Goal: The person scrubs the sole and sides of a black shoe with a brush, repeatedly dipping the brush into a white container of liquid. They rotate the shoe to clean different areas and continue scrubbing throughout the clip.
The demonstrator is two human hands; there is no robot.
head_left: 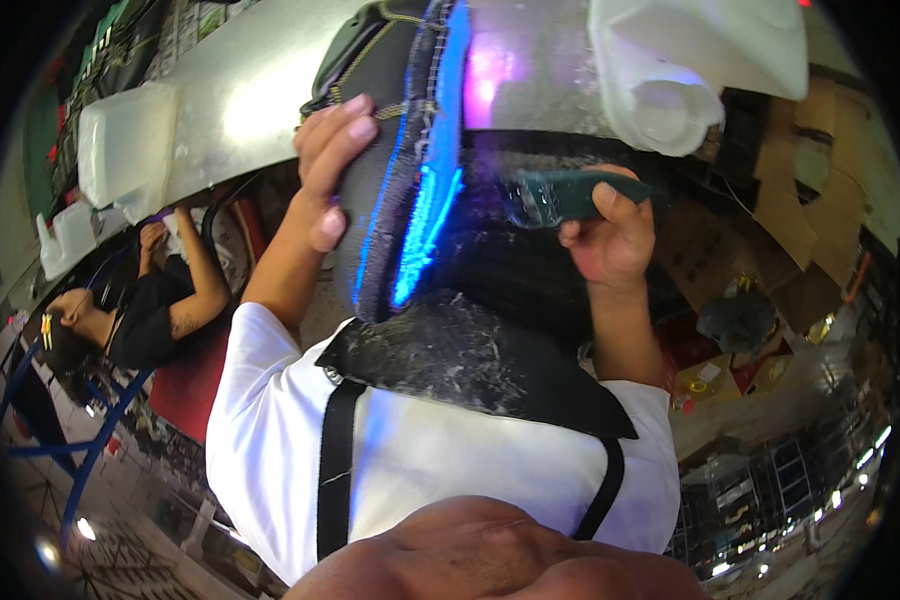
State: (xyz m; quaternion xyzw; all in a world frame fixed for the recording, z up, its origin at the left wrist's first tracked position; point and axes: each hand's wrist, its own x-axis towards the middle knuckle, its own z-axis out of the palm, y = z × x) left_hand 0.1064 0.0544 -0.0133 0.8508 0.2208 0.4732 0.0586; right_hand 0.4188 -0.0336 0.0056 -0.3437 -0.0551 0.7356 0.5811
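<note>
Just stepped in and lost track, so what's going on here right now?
A person in a white shirt holds up a dark padded piece with blue stitching. The left hand grips its edge, while the right hand presses a dark green handheld tool against its surface. A metal-topped table with white plastic jugs is right behind. Another person sits off to the left.

The white jug [690, 60] is cut off at the top edge (its cap blurred); the dark shoe piece [420, 150] hides the palms.
</note>
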